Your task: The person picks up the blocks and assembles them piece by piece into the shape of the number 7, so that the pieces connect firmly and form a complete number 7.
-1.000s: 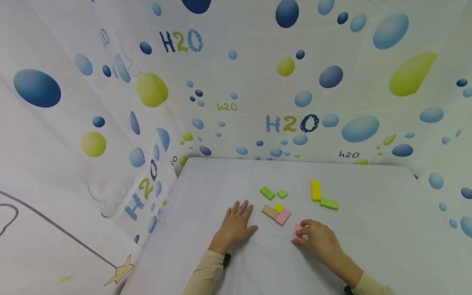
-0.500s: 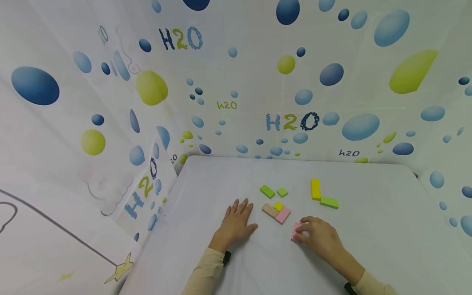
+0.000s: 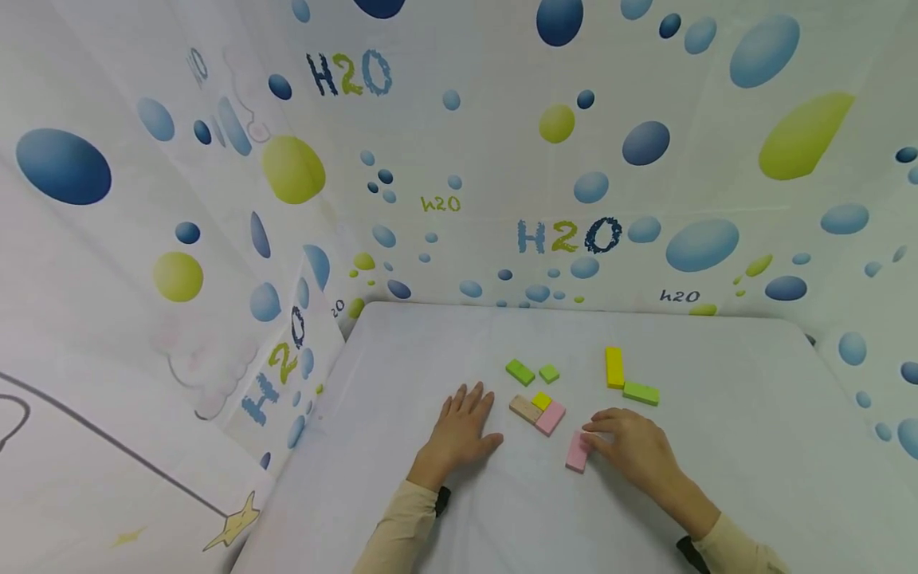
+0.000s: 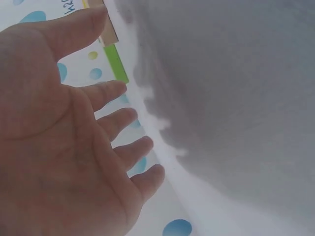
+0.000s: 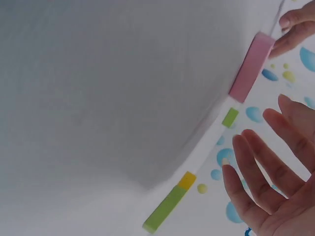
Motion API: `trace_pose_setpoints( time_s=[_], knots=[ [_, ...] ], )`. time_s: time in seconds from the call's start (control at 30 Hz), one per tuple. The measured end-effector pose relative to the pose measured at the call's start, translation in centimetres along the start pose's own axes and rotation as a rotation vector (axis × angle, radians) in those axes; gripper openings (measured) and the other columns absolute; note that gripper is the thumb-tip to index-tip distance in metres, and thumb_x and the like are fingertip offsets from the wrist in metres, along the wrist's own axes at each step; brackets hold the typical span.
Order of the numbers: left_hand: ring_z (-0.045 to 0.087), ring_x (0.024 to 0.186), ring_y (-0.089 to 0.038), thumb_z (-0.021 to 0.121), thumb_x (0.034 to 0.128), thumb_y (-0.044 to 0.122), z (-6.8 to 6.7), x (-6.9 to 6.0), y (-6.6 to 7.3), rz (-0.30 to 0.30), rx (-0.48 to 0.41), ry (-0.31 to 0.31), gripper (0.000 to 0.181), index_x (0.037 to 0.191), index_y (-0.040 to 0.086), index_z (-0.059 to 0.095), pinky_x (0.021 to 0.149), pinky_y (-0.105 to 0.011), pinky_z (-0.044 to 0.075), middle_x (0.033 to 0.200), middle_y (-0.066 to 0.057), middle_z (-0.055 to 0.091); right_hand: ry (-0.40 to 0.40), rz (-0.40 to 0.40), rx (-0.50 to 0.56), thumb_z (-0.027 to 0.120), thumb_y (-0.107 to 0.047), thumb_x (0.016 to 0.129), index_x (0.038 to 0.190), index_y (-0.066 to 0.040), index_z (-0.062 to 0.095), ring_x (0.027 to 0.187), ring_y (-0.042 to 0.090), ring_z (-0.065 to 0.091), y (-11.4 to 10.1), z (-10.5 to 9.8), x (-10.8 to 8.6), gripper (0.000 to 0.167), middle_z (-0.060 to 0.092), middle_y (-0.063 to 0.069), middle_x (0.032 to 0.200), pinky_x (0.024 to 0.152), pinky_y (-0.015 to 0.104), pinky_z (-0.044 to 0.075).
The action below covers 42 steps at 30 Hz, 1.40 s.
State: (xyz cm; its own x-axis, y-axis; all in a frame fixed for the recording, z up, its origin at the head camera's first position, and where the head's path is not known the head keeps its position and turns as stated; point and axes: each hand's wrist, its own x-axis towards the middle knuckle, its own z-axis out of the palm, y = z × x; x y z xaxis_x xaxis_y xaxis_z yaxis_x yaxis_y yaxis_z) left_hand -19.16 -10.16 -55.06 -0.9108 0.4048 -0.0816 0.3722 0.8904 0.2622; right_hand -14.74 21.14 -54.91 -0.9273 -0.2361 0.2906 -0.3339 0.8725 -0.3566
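Observation:
My left hand (image 3: 457, 437) rests palm down on the white table, fingers spread, holding nothing. Right of it lie a wooden block (image 3: 524, 409), a small yellow block (image 3: 541, 401) and a pink block (image 3: 551, 418), pushed together. Nearer the front is a separate pink block (image 3: 576, 453), flat on the cloth. At its right side hovers my right hand (image 3: 634, 448), whose fingertips overlap the block's upper edge in the head view. The right wrist view has this hand's loosely bent fingers (image 5: 270, 172) apart from a pink block (image 5: 252, 68).
Behind the cluster lie a green block (image 3: 519, 372) and a small green square (image 3: 549, 374). Farther right, a long yellow block (image 3: 614, 367) meets another green block (image 3: 641, 394). White curtains (image 3: 495, 159) with printed bubbles surround the back and sides of the table (image 3: 746, 446).
My right hand has loosened from the front pink block and drawn back up and to the right, uncovering more of it. The block and my left hand stay in place.

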Motion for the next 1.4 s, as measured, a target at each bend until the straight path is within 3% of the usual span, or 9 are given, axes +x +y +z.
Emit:
trace_pose_setpoints(
  time_s=[0.3, 0.53, 0.7, 0.87, 1.1, 1.23, 1.4],
  knots=[
    [0.035, 0.15, -0.042, 0.073, 0.0967, 0.04, -0.1, 0.1, 0.7, 0.035, -0.034, 0.061, 0.072, 0.155, 0.006, 0.047, 0.122, -0.059, 0.028, 0.162, -0.017, 0.041, 0.007, 0.048, -0.018, 0.088, -0.03, 0.085, 0.102, -0.016, 0.084, 0.096, 0.025, 0.074, 2.5, -0.6, 0.7, 0.022, 0.079, 0.0, 0.099, 0.071, 0.042, 0.061],
    [0.044, 0.143, -0.04, 0.076, 0.0949, 0.034, -0.3, -0.1, 1.4, 0.082, 0.008, 0.123, 0.069, 0.152, 0.005, 0.051, 0.12, -0.051, 0.033, 0.156, -0.019, 0.047, 0.011, 0.074, -0.026, 0.087, -0.028, 0.085, 0.102, -0.011, 0.083, 0.094, 0.032, 0.074, 3.7, -0.9, 0.9, 0.025, 0.079, 0.008, 0.1, 0.07, 0.048, 0.06],
    [0.042, 0.145, -0.036, 0.075, 0.0968, 0.036, -0.1, -0.1, 1.7, 0.076, -0.002, 0.134, 0.068, 0.153, 0.008, 0.05, 0.12, -0.046, 0.034, 0.157, -0.015, 0.046, 0.007, 0.102, -0.019, 0.085, -0.032, 0.087, 0.105, -0.01, 0.082, 0.099, 0.036, 0.073, 4.5, -0.8, 0.8, 0.029, 0.078, 0.012, 0.105, 0.069, 0.049, 0.061],
    [0.043, 0.144, -0.035, 0.075, 0.0968, 0.037, -0.1, -0.2, 2.3, 0.079, -0.043, 0.14, 0.067, 0.153, 0.01, 0.051, 0.113, -0.048, 0.044, 0.157, -0.014, 0.045, 0.032, 0.123, -0.013, 0.085, -0.034, 0.088, 0.108, -0.008, 0.082, 0.101, 0.04, 0.072, 5.2, -0.9, 1.0, 0.033, 0.077, 0.017, 0.108, 0.065, 0.048, 0.061],
    [0.048, 0.138, -0.029, 0.076, 0.096, 0.037, -0.1, -0.2, 3.3, 0.101, -0.015, 0.161, 0.064, 0.151, 0.013, 0.054, 0.102, -0.045, 0.052, 0.151, -0.01, 0.051, 0.065, 0.118, -0.051, 0.085, -0.032, 0.088, 0.114, -0.003, 0.079, 0.111, 0.043, 0.064, 6.0, -1.5, 1.4, 0.039, 0.071, 0.021, 0.123, 0.076, 0.057, 0.06],
    [0.053, 0.128, -0.025, 0.077, 0.0952, 0.037, 0.0, 0.0, 4.0, 0.121, 0.028, 0.193, 0.06, 0.147, 0.013, 0.059, 0.095, -0.039, 0.053, 0.14, -0.007, 0.058, 0.035, 0.154, -0.092, 0.084, -0.03, 0.088, 0.12, 0.002, 0.075, 0.118, 0.047, 0.059, 6.1, -2.1, 2.0, 0.046, 0.066, 0.027, 0.13, 0.082, 0.062, 0.057],
    [0.055, 0.119, -0.021, 0.076, 0.096, 0.034, 0.1, -0.1, 5.2, 0.146, 0.011, 0.188, 0.053, 0.143, 0.014, 0.061, 0.09, -0.033, 0.054, 0.129, -0.005, 0.061, -0.011, 0.19, -0.121, 0.083, -0.029, 0.088, 0.123, 0.005, 0.072, 0.118, 0.051, 0.058, 6.6, -2.8, 2.7, 0.05, 0.062, 0.031, 0.132, 0.089, 0.065, 0.053]
  ],
)
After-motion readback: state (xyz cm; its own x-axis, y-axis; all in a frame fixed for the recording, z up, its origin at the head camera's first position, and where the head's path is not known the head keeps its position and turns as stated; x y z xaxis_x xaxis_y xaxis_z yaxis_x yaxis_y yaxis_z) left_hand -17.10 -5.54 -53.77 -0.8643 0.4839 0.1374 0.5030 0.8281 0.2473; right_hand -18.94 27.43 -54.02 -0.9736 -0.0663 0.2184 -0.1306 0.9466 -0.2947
